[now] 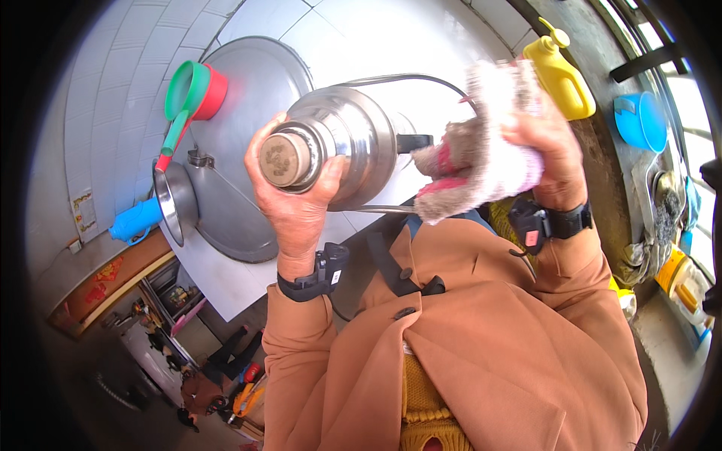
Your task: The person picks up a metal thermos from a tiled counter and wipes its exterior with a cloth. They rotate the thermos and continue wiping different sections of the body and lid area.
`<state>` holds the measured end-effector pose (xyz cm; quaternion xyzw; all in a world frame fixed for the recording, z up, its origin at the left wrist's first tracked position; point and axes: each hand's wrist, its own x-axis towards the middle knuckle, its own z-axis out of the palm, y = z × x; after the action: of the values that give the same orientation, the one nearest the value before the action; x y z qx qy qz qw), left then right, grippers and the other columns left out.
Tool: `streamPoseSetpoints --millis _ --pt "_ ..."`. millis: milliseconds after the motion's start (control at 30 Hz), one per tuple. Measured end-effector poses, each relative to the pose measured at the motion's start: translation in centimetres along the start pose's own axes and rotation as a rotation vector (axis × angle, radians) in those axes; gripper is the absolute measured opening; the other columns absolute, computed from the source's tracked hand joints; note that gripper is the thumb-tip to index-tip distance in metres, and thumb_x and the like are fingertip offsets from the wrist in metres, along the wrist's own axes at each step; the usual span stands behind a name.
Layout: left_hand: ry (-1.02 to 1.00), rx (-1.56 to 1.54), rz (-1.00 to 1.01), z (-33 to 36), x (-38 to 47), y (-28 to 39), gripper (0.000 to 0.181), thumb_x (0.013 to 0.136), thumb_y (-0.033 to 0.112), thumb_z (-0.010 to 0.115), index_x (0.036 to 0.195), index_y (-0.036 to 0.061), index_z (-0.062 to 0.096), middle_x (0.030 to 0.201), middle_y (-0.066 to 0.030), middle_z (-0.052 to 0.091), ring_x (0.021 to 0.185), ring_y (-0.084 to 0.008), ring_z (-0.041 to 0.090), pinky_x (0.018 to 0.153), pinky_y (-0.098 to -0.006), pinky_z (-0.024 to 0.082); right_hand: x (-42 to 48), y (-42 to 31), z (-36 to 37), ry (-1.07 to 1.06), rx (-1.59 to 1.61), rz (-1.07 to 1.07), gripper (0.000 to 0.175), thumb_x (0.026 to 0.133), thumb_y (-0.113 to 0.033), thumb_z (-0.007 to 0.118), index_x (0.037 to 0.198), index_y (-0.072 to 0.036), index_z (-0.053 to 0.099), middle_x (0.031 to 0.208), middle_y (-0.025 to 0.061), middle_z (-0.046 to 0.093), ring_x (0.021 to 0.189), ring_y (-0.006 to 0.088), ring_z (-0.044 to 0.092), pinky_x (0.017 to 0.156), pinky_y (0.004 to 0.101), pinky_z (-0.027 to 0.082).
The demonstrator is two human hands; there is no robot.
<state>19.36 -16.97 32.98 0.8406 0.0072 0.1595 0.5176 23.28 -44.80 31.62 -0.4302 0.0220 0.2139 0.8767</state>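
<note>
My left hand [296, 206] grips the neck of a shiny metal thermos flask [355, 141], which is tilted with its stopper towards me. A cork stopper [284, 160] sits in its mouth. The flask has a black handle bracket [414, 142] and a thin metal carrying handle [406, 78]. A folded, fluffy pink, white and brown cloth [479, 152] is held in my right hand [547, 141], close to the flask's lower end. The cloth's edges are blurred. Whether it touches the flask, I cannot tell.
A large round metal lid [242, 141] lies on the white tiled surface, with green [189, 90] and red [217, 93] plastic dippers on it. Beside it are a metal bowl [180, 197] and blue thermos [135, 221]. A yellow jug [558, 73] and blue cup [640, 121] stand right. A person [206, 389] is at lower left.
</note>
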Motion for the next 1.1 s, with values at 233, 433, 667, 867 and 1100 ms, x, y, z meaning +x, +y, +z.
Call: streamPoseSetpoints --millis 233,433,667,867,1100 --pt "-0.021 -0.037 -0.008 0.0 -0.3 -0.3 0.081 0.069 0.014 0.085 0.135 0.0019 0.039 0.136 -0.0146 0.048 0.120 -0.0227 0.049 0.105 -0.0372 0.040 -5.7 -0.2 -8.8 0.369 0.229 -0.485 0.047 0.097 -0.027 0.049 0.135 0.001 0.045 0.126 0.0141 0.058 0.106 0.0237 0.062 0.094 0.0385 0.051" --pt "-0.081 -0.165 0.129 -0.5 -0.1 -1.2 0.106 0.065 0.037 0.089 0.145 0.0018 0.028 0.147 -0.0184 0.036 0.136 -0.0291 0.036 0.113 -0.0411 0.031 -6.6 0.3 -11.0 0.036 0.498 -0.399 0.048 0.096 -0.029 0.049 0.134 0.001 0.047 0.125 0.0190 0.059 0.108 0.0312 0.061 0.095 0.0454 0.051" --pt "-0.073 0.004 0.185 -1.2 0.2 -1.2 0.103 0.069 0.035 0.087 0.146 0.0026 0.026 0.147 -0.0203 0.035 0.136 -0.0292 0.036 0.113 -0.0412 0.030 -4.9 5.0 -10.7 0.228 0.716 -0.040 0.048 0.087 -0.021 0.063 0.130 -0.003 0.052 0.115 0.0174 0.063 0.103 0.0328 0.063 0.092 0.0490 0.052" --pt "-0.136 -0.089 0.086 -1.0 0.1 -1.1 0.090 0.072 0.028 0.085 0.141 0.0027 0.033 0.139 -0.0177 0.046 0.127 -0.0254 0.045 0.109 -0.0384 0.036 -2.5 9.1 -8.7 0.163 0.824 0.229 0.032 0.087 -0.005 0.065 0.116 0.004 0.056 0.105 0.0189 0.065 0.097 0.0301 0.066 0.090 0.0443 0.054" --pt "-0.179 -0.168 0.081 -1.0 0.1 -1.5 0.086 0.073 0.030 0.085 0.138 0.0036 0.035 0.136 -0.0125 0.045 0.122 -0.0219 0.047 0.106 -0.0357 0.039 -3.2 10.1 -6.7 0.198 0.788 0.193 0.025 0.088 -0.004 0.062 0.111 0.005 0.058 0.103 0.0159 0.067 0.094 0.0260 0.067 0.088 0.0418 0.056"
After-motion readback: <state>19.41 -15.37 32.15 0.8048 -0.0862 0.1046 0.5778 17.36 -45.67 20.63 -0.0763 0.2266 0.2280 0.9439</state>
